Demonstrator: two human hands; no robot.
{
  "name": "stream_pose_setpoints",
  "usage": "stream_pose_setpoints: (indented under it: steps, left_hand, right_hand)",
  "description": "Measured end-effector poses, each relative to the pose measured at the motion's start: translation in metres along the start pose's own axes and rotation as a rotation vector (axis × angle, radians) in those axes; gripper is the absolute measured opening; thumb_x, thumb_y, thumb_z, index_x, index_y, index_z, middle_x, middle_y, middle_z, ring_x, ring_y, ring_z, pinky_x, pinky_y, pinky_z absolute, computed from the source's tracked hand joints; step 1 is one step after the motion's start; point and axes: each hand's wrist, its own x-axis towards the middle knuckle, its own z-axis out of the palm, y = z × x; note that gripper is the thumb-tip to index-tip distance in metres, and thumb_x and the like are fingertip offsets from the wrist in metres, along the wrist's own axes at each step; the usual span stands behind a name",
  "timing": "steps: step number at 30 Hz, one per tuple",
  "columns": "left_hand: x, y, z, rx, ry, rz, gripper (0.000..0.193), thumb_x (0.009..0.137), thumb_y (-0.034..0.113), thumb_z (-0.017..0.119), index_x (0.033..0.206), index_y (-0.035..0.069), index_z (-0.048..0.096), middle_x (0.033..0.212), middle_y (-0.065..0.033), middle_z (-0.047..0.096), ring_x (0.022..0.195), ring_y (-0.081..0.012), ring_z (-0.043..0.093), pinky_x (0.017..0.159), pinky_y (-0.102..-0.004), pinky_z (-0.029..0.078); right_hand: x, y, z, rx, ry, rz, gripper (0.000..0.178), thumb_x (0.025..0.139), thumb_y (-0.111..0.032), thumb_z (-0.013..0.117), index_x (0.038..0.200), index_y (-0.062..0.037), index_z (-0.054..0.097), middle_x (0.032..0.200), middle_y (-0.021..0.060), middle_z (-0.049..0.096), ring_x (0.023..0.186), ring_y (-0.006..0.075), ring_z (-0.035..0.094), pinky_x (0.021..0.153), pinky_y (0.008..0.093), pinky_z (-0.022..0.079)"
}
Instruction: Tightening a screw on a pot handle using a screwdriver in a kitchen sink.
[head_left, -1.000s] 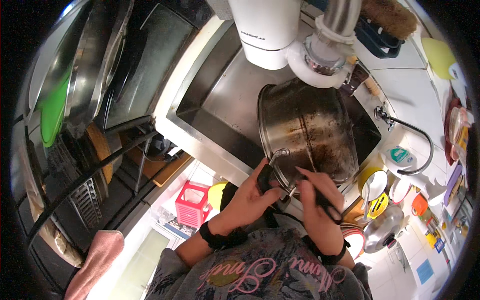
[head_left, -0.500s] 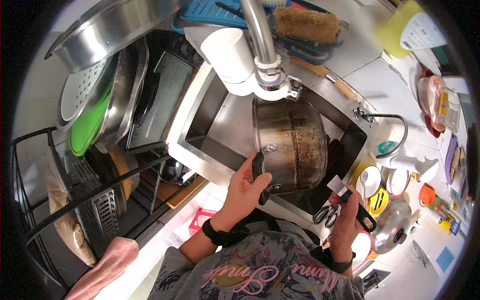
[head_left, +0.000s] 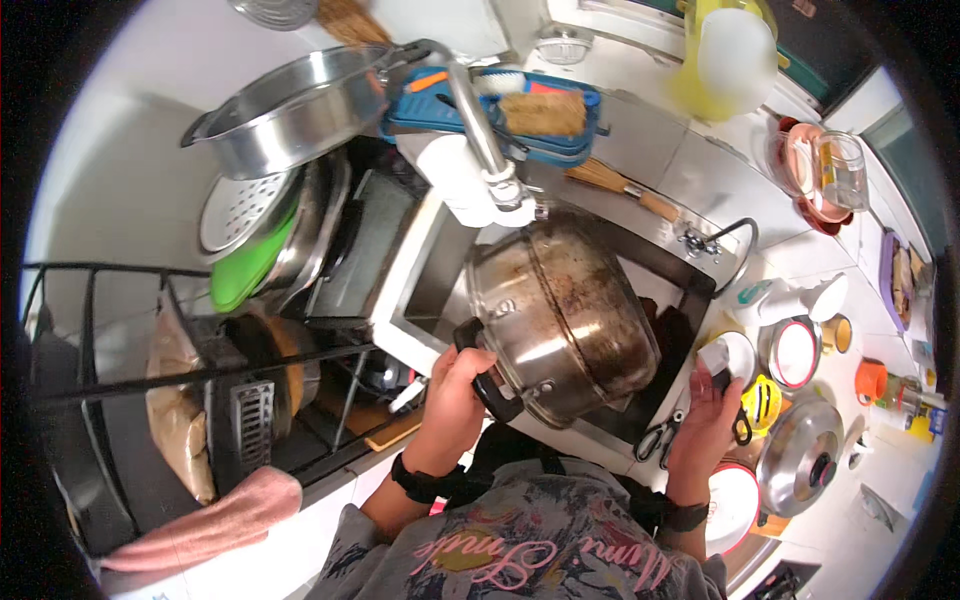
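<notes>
A stained stainless steel pot (head_left: 555,320) lies tipped on its side over the sink (head_left: 425,250), its browned base turned toward the right. Near the front edge of the sink, my left hand (head_left: 455,392) is closed around the pot's black side handle (head_left: 490,392). To the right of the pot, my right hand (head_left: 706,418) grips a scraper (head_left: 715,357) with a short flat metal blade and a black handle. The blade points up and away from me, apart from the pot. Most of the scraper's handle is hidden by my fingers.
A faucet with a white filter (head_left: 458,180) hangs just beyond the pot. Scissors (head_left: 655,440), a yellow slotted tool (head_left: 762,402) and a pot lid (head_left: 802,450) lie on the right. At left stands a black rack (head_left: 180,380); a steel pan (head_left: 290,120) sits above.
The pot has turned in my left hand's grip, showing more of its stained base. My right hand has rotated with the scraper, whose blade points more upright. The view has shifted.
</notes>
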Motion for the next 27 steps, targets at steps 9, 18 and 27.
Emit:
stream_pose_setpoints:
  steps: [9,18,27]
  left_hand:
    - [-0.056,0.011,-0.006,-0.094,0.009,-0.026,0.022,0.082,0.018,0.055,0.097,0.003,0.054,0.076,0.0013,0.052,0.067,-0.0129,0.052,0.067,-0.028,0.044]
    - [-0.116,0.061,-0.027,-0.338,-0.298,0.061,0.052,0.08,0.032,0.052,0.118,-0.004,0.051,0.11,-0.0192,0.062,0.084,-0.0234,0.062,0.078,-0.0323,0.049]
    - [-0.138,0.079,-0.062,-0.473,-0.422,0.109,0.053,0.079,0.036,0.05,0.117,-0.001,0.057,0.111,-0.0168,0.063,0.089,-0.0249,0.061,0.083,-0.0359,0.046]
  right_hand:
    - [0.02,0.059,-0.049,0.085,0.066,0.344,0.056,0.098,-0.045,0.038,0.136,-0.0043,0.037,0.137,0.013,0.046,0.131,0.0221,0.036,0.111,0.0358,0.02]
    - [-0.008,0.031,-0.058,0.115,0.012,0.443,0.053,0.092,-0.049,0.044,0.128,-0.0098,0.048,0.119,0.0086,0.056,0.103,0.0226,0.054,0.082,0.0372,0.046]
    - [-0.03,0.02,-0.082,0.07,-0.048,0.337,0.048,0.093,-0.046,0.044,0.125,-0.01,0.049,0.115,0.0078,0.056,0.098,0.021,0.055,0.077,0.0355,0.047]
